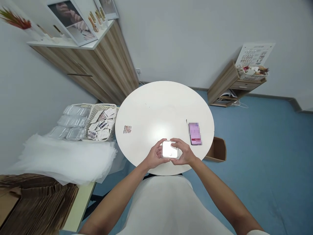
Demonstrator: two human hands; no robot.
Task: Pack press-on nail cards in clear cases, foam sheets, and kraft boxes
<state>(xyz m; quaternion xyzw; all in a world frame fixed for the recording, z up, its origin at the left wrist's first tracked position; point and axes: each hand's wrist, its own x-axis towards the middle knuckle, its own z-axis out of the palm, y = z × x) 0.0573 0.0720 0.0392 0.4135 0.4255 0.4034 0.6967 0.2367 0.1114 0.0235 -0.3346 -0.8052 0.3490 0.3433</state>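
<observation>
Both of my hands hold a small clear plastic box (169, 149) over the near edge of the round white table (163, 107). My left hand (156, 156) grips its left side with fingers curled round it. My right hand (184, 152) grips the right side, its fingers over the top edge. A small set of coloured nail tips (127, 129) lies on the table to the left. A purple phone (195, 133) lies to the right of my hands.
A white basket (102, 125) of packaged nail sets and stacked clear boxes (70, 122) sit on the side table at left, with white foam sheets (61, 156) and cardboard (36, 202) nearer. A cardboard box (216, 149) stands on the blue floor. Wooden cabinets (102, 65) line the wall.
</observation>
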